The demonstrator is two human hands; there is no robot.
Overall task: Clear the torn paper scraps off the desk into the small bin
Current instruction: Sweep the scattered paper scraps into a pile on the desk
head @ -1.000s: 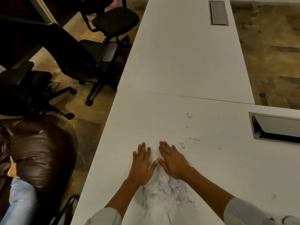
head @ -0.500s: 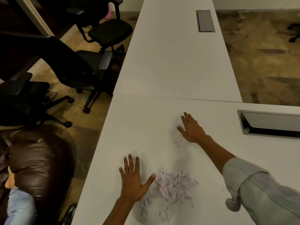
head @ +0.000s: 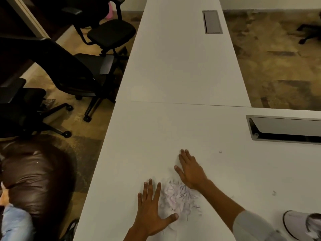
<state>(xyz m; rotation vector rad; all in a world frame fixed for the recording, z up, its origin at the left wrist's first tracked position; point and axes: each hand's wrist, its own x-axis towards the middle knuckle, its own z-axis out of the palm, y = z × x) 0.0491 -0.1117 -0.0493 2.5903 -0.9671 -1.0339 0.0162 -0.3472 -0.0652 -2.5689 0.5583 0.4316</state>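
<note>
A heap of torn white and lilac paper scraps [head: 178, 199] lies on the white desk [head: 156, 136] near its front edge. My left hand [head: 152, 211] rests flat and spread on the desk at the heap's left side, thumb touching the scraps. My right hand [head: 190, 169] lies flat with fingers together just behind the heap, its wrist against the scraps. A small pale bin [head: 302, 225] lies on its side at the lower right with scraps inside. Two stray bits, one [head: 220, 151] and another [head: 274, 193], sit to the right.
A recessed cable tray [head: 284, 129] is set in the desk at right, another cable tray [head: 212, 21] far up. Black office chairs [head: 73, 70] stand left of the desk. A brown leather seat [head: 34, 174] with a seated person's sleeve [head: 13, 225] sits at lower left.
My right hand has swept back from farther up the desk to the heap, dragging loose bits in. My left hand stayed at the heap's left side. The bin came into view.
</note>
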